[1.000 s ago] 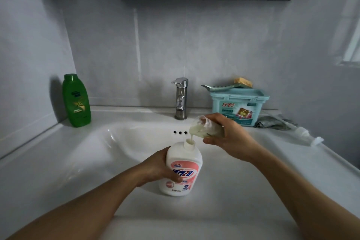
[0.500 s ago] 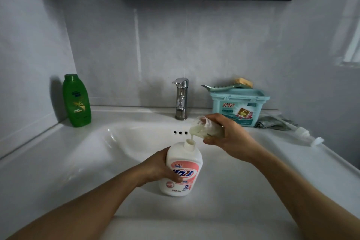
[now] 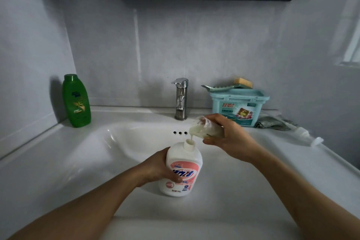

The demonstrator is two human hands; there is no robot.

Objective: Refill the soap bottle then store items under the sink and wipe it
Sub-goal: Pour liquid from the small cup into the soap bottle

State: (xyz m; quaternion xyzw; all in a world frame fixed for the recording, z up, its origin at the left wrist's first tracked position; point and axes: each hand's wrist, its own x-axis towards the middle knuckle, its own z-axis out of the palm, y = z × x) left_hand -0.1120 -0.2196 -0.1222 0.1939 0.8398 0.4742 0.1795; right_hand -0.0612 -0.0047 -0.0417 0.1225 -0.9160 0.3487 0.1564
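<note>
One soap bottle [image 3: 181, 169] stands upright in the sink [image 3: 87, 154], the left hand [image 3: 159, 167] with its grip clamped round the bottle's side. The right hand [image 3: 231, 138] has its grip clamped on one tilted clear cup [image 3: 206, 127], and white liquid streams from it into the bottle's neck.

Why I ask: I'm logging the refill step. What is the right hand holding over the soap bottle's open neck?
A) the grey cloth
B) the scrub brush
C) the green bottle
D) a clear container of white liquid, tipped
D: the right hand grips a clear container, tipped so that white liquid runs into the open neck of the soap bottle, which the left hand holds upright.
</note>
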